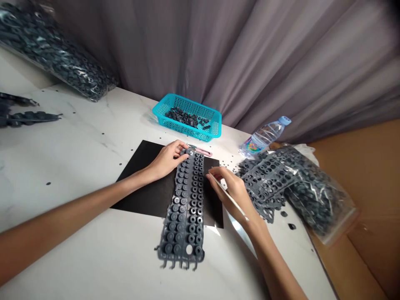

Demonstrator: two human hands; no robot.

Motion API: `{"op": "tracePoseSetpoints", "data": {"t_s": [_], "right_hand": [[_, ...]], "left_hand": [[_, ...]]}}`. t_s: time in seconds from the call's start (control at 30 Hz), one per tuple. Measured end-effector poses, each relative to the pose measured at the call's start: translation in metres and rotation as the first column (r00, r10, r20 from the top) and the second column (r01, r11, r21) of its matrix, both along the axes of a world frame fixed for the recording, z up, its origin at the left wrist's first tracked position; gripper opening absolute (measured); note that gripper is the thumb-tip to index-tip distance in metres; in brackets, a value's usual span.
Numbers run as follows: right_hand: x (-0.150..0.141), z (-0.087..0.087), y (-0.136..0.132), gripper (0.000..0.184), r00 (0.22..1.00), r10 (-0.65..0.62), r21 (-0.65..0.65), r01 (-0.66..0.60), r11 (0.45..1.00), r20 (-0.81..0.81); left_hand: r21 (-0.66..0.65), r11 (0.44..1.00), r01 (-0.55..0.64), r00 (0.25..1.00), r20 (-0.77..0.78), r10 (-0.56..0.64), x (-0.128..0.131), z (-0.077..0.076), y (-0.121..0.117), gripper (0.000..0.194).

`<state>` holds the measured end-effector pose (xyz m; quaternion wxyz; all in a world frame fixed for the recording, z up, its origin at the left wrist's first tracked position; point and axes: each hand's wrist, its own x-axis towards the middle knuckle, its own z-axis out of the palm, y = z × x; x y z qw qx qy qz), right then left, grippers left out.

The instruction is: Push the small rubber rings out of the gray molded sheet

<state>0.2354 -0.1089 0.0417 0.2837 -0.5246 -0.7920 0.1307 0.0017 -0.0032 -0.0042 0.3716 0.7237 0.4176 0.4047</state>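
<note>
A long grey rubber strip (186,208) studded with small round pieces lies lengthwise over a black mat (146,179) on the white table. My left hand (167,158) rests on the strip's far end, its fingers curled and pinching at a piece there. My right hand (233,189) sits just right of the strip, fingers closed round a thin pale stick (228,196) whose tip points toward the strip's right edge.
A turquoise basket (187,114) with loose grey pieces stands behind the mat, a pink cutter (200,151) beside it. Used grey strips (265,179), a clear bag of parts (318,196) and a water bottle (265,135) lie right. Another bag (53,54) lies far left.
</note>
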Motion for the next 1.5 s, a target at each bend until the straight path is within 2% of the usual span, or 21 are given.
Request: {"op": "tracePoseSetpoints", "data": {"t_s": [0.17, 0.3, 0.43, 0.53, 0.6, 0.67, 0.73, 0.8, 0.87, 0.93, 1.03, 1.13, 1.5], "right_hand": [[-0.006, 0.002, -0.002, 0.019, 0.999, 0.005, -0.012, -0.005, 1.0, 0.037], [-0.009, 0.002, -0.002, 0.02, 1.0, 0.015, -0.008, -0.015, 1.0, 0.012], [-0.008, 0.002, -0.004, 0.018, 1.0, 0.025, -0.015, -0.025, 1.0, 0.004], [-0.01, 0.004, -0.01, 0.018, 0.997, 0.081, 0.013, -0.081, 0.997, 0.008], [-0.013, 0.007, -0.019, 0.017, 0.994, 0.106, 0.01, -0.106, 0.994, -0.025], [-0.018, 0.011, -0.03, 0.016, 0.99, 0.121, -0.019, -0.122, 0.992, -0.075], [-0.023, 0.015, -0.041, 0.014, 0.98, 0.169, -0.05, -0.175, 0.983, -0.109], [-0.027, 0.019, -0.049, 0.013, 0.959, 0.255, -0.071, -0.265, 0.962, -0.122], [-0.029, 0.021, -0.055, 0.014, 0.937, 0.327, -0.088, -0.338, 0.937, -0.123], [-0.031, 0.022, -0.059, 0.014, 0.936, 0.334, -0.122, -0.347, 0.93, -0.114], [-0.033, 0.02, -0.062, 0.012, 0.951, 0.293, -0.147, -0.305, 0.941, -0.101], [-0.034, 0.015, -0.062, 0.013, 0.942, 0.326, -0.139, -0.335, 0.932, -0.083], [-0.026, 0.003, -0.06, 0.015, 0.929, 0.369, -0.134, -0.365, 0.921, 0.01]], "left_hand": [[0.028, 0.997, -0.067, 0.997, 0.038, 0.066, -0.001, -0.003, 0.015, 0.027], [0.075, 0.989, -0.126, 0.992, 0.022, 0.125, 0.0, -0.005, 0.035, 0.024], [0.17, 0.979, -0.115, 0.991, -0.05, 0.125, 0.002, -0.004, 0.057, 0.023], [0.241, 0.968, -0.068, 0.98, -0.166, 0.11, -0.003, 0.006, 0.06, 0.022], [0.277, 0.959, -0.059, 0.955, -0.265, 0.135, -0.011, 0.018, 0.047, 0.028], [0.311, 0.95, -0.018, 0.939, -0.321, 0.123, -0.022, 0.03, 0.019, 0.031], [0.259, 0.955, 0.145, 0.942, -0.331, -0.053, -0.034, 0.041, -0.018, 0.027], [0.126, 0.934, 0.335, 0.906, -0.315, -0.282, -0.043, 0.046, -0.056, 0.026], [0.036, 0.901, 0.433, 0.852, -0.342, -0.396, -0.048, 0.046, -0.085, 0.023], [0.018, 0.882, 0.472, 0.822, -0.37, -0.432, -0.05, 0.041, -0.102, 0.02], [0.015, 0.888, 0.459, 0.819, -0.394, -0.417, -0.05, 0.033, -0.107, 0.015], [-0.005, 0.897, 0.442, 0.832, -0.373, -0.411, -0.048, 0.028, -0.103, 0.011], [0.069, 0.893, 0.445, 0.826, -0.417, -0.38, -0.043, 0.031, -0.105, 0.012]]}}
